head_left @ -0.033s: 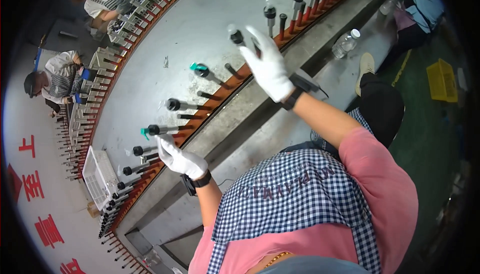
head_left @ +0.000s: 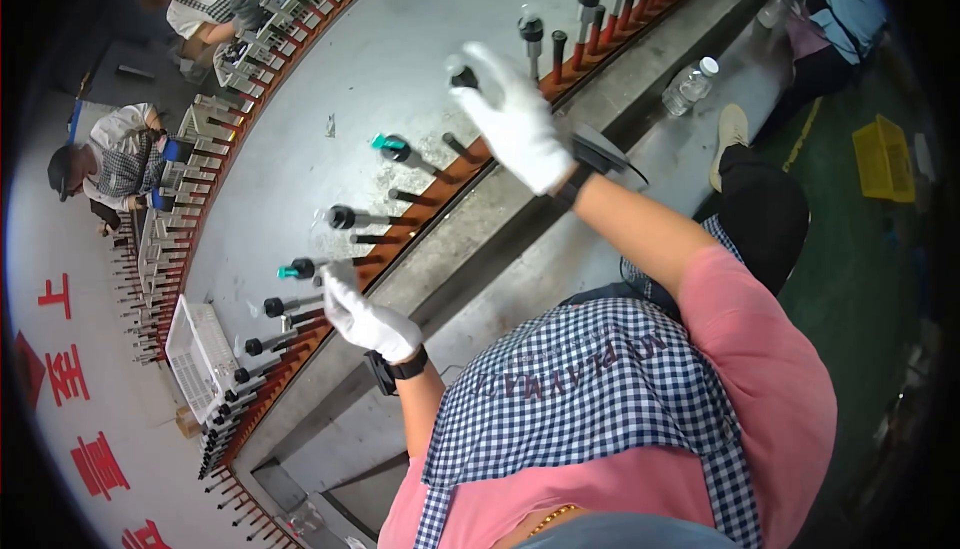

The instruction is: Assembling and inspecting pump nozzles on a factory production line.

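A curved orange rail (head_left: 440, 184) carries a row of metal pegs with black caps. My right hand (head_left: 515, 119), in a white glove, reaches up over the rail with its fingers closed around a black-capped piece (head_left: 463, 77). My left hand (head_left: 365, 319), also gloved, is lower on the rail. Its fingertips rest at a peg next to a black cap with a teal tip (head_left: 292, 271); whether it grips the peg is hidden. Another teal-tipped cap (head_left: 388, 146) sits between the two hands.
A grey table surface (head_left: 360, 69) spreads beyond the rail. Two people work at racks on its far side at the upper left, and another sits at the top right. A white basket (head_left: 200, 354), a plastic bottle (head_left: 690, 84) and a yellow crate (head_left: 885, 159) are nearby.
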A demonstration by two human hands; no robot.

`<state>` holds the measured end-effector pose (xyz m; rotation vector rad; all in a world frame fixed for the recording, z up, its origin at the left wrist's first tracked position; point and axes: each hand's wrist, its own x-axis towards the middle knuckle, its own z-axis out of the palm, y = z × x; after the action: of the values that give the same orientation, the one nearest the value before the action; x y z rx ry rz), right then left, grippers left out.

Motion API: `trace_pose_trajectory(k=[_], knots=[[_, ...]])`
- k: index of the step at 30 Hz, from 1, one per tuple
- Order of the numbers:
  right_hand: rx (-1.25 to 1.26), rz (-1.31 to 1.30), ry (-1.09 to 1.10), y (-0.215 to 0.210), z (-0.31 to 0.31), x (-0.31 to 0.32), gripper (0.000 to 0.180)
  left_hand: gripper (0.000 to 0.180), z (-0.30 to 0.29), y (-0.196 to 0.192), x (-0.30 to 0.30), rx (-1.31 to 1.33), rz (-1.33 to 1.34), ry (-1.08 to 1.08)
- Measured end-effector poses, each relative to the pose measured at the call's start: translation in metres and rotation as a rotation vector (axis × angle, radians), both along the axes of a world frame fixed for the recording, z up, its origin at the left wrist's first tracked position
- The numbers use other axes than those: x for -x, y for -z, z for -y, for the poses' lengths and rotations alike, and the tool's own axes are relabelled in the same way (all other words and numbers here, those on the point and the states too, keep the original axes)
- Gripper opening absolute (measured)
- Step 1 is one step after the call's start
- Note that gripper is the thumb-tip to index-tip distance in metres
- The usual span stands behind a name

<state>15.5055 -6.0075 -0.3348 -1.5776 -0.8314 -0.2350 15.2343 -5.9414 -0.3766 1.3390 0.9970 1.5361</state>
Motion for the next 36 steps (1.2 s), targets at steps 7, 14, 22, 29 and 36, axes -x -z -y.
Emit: trace_pose_trajectory(k=[7,14,22,29,36], knots=[[0.039,-0.330,-0.381,-0.015,-0.065,0.040,0.026,0.062,-0.005,-0.075,-0.078,-0.046,-0.258,0.279],[-0.034,-0.271,-0.327,0.003,0.012,0.051,0.023,0.038,-0.033,-0.049,-0.059,0.032,-0.050,0.150],[0.021,-0.194,-0.192,-0.020,-0.011,-0.009,0.032,0.031,0.009,-0.028,-0.007,0.043,-0.079,0.092],[0.037,-0.249,-0.273,-0.025,-0.055,0.020,0.024,0.048,-0.007,-0.074,-0.106,-0.035,-0.092,0.417],[0.198,-0.280,-0.454,-0.028,-0.045,0.081,0.022,0.029,-0.048,-0.046,-0.078,-0.136,-0.127,0.211]])
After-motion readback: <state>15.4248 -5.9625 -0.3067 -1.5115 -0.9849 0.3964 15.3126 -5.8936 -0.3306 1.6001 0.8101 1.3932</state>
